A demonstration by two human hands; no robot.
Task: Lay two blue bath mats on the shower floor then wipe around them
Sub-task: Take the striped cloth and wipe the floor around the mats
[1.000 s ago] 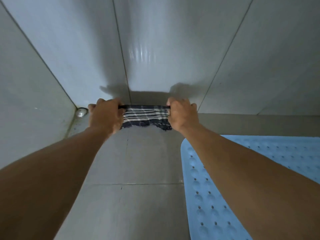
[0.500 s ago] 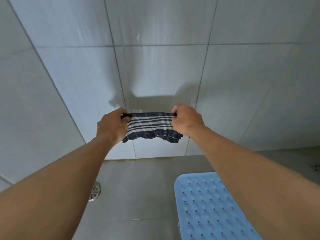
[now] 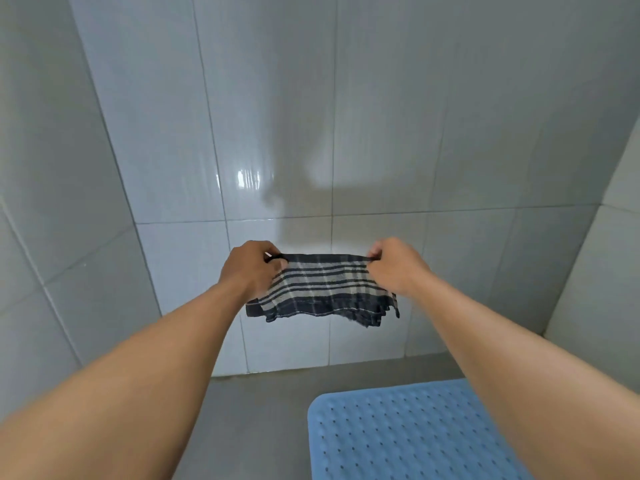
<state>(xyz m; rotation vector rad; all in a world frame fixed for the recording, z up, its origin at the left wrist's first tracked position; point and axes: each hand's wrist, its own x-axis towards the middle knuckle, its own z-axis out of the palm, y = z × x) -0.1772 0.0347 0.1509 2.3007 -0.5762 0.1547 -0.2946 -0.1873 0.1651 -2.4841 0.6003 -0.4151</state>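
A: Head view: both bare arms reach forward, and between them hangs a dark navy and white striped woven cloth (image 3: 325, 289), held up in the air in front of the glossy pale grey tiled wall (image 3: 381, 116).

B: How are the hands gripping it?

A: The left hand (image 3: 251, 268) has its fingers curled shut around the cloth's top left corner, thumb side toward the cloth. The right hand (image 3: 394, 263) pinches the top right corner, fingers bunched together over the fabric. The top edge runs taut between the two; the lower edge droops loose and slightly ragged.

B: And the mats?

A: One light blue rubber bath mat with rounded corners and rows of small holes (image 3: 408, 434) lies flat on the matte grey tiled shower floor (image 3: 256, 420), at the lower right, its far edge near the base of the wall without touching it. The right forearm crosses over its right part. Only this one mat shows.

B: Does the cloth touch the floor or the mat?

A: No, it hangs well above both.
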